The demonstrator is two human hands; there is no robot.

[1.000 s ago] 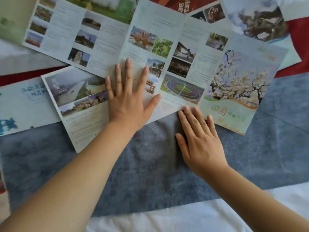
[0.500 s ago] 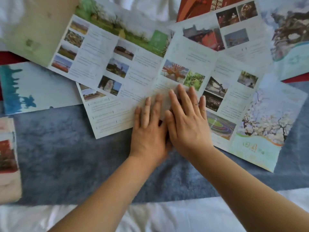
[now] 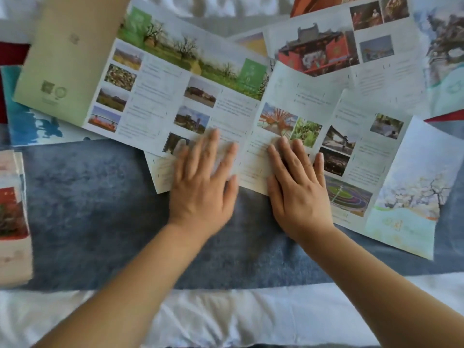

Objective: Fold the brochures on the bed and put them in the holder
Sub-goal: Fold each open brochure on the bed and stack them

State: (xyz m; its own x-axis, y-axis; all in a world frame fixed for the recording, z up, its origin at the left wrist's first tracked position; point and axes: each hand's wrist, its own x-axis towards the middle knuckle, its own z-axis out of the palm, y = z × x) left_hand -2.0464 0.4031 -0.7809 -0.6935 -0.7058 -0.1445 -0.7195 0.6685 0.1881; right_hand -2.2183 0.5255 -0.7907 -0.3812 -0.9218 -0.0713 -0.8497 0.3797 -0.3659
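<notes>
on the far edge of the blue blanket (image 3: 100, 209), the long unfolded brochure (image 3: 226, 104) lay open over other leaflets (image 3: 376, 79). the left hand (image 3: 200, 197) and the right hand (image 3: 298, 199) pressed flat on its near edge, fingers straight and spread, the two hands slightly apart. a stack of folded brochures (image 3: 12, 217) sat at the blanket's left edge.

the left hand (image 3: 203, 189) is blurred, and the folded brochures (image 3: 12, 217) are cropped at the left edge.
</notes>
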